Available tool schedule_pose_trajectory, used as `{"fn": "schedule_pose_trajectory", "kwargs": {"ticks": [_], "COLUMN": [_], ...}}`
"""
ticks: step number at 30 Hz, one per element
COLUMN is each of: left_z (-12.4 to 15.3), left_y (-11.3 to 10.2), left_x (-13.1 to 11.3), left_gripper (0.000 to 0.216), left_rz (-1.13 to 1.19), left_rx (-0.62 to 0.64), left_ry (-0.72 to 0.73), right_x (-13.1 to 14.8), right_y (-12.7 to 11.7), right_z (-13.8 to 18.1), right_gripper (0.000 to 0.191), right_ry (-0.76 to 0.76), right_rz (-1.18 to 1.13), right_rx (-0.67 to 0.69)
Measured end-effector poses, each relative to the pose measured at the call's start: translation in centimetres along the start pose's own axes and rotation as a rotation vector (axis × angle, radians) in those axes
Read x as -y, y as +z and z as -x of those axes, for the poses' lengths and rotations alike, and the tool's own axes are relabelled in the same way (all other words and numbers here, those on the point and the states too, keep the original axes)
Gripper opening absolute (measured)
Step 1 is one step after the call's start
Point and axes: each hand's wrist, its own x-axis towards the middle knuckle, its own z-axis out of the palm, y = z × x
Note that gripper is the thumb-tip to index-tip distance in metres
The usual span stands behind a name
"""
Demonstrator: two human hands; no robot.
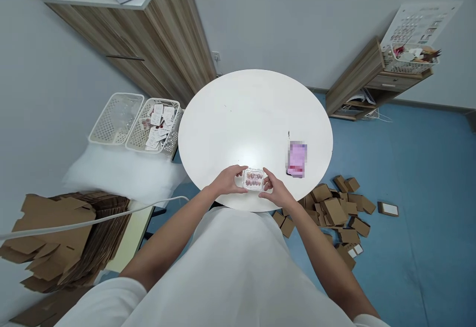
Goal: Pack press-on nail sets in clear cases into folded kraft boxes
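A small clear plastic case (253,179) with rows of pinkish press-on nails inside is at the near edge of the white round table. On its left side my left hand (228,180) is closed, thumb at the lower corner and forefinger at the upper one. My right hand (275,189) grips the opposite side, its forefinger at the upper right corner and its thumb near the lower right. The nails show through the case's top. To the right of my hands lies a pixelated pinkish-purple item (297,159), its kind not readable.
Left of the table (238,103) stand a white basket of cards (173,141) and another basket (107,121). Flattened cardboard (55,218) is stacked lower left, near a white cable (148,205). Small brown boxes (334,211) litter the floor at right. A cabinet (167,34) rises behind.
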Motion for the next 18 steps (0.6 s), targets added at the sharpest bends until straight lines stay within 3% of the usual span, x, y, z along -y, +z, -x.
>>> {"fn": "schedule_pose_trajectory", "kwargs": {"ticks": [4, 10, 18], "left_z": [-0.1, 0.2, 1.3], "left_y": [-0.2, -0.4, -3.0], "left_x": [0.1, 1.1, 5.6], "left_gripper": [0.080, 0.076, 0.068], "left_rz": [-0.007, 0.053, 0.141], "left_rx": [0.009, -0.062, -0.169], "left_ry": [-0.014, -0.081, -0.176], "right_x": [0.6, 1.4, 4.1], "right_y": [0.3, 1.7, 5.0], "right_z": [-0.8, -2.6, -7.7], "right_gripper": [0.076, 0.074, 0.082], "right_ry": [0.016, 0.056, 0.047], "right_rz": [0.095, 0.139, 0.241], "right_rx": [-0.046, -0.130, -0.119]}}
